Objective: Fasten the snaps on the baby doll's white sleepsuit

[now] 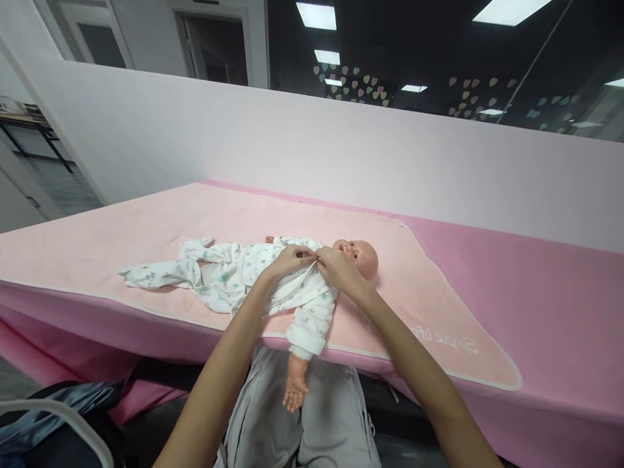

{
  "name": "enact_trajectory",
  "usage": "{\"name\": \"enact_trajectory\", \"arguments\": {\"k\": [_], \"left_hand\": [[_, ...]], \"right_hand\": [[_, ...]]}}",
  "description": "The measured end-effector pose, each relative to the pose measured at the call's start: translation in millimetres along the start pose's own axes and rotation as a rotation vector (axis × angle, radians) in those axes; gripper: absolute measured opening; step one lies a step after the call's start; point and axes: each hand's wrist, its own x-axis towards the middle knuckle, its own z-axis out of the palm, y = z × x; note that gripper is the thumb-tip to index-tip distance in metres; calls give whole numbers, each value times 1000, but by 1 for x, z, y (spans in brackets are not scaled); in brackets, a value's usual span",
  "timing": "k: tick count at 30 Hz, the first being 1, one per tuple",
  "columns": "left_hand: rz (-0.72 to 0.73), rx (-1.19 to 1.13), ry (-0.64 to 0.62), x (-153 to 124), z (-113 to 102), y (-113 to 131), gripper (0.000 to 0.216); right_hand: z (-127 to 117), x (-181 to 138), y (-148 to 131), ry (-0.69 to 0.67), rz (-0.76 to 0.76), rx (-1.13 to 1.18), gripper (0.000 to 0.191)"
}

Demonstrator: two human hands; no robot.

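forearms (221, 364) foremost, left grip (291, 260) and right grip (337, 268) pinch doll's (368, 260) top (286, 296).

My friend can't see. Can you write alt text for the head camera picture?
A person's left hand and right hand pinch the chest of a white printed outfit on a bald baby doll. The doll lies face up on a peach mat, one arm reaching past the near edge.
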Motion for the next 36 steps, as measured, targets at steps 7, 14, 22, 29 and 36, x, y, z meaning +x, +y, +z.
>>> {"name": "enact_trajectory", "arguments": {"k": [7, 14, 22, 29, 36], "left_hand": [[-32, -104, -9, -1, -1, -1, 32], [-71, -128, 74, 1, -2, -10, 33], [32, -80, -13, -7, -4, 3, 29], [59, 87, 42, -16, -4, 2, 32], [32, 88, 140, -19, 3, -1, 23]], "right_hand": [[26, -10, 3, 244, 74, 83, 22], [46, -14, 7, 324, 2, 188, 31], [69, -16, 8, 434, 54, 160, 33], [68, -17, 4, 444, 88, 188, 31], [66, -19, 1, 445, 85, 247, 33]]}}
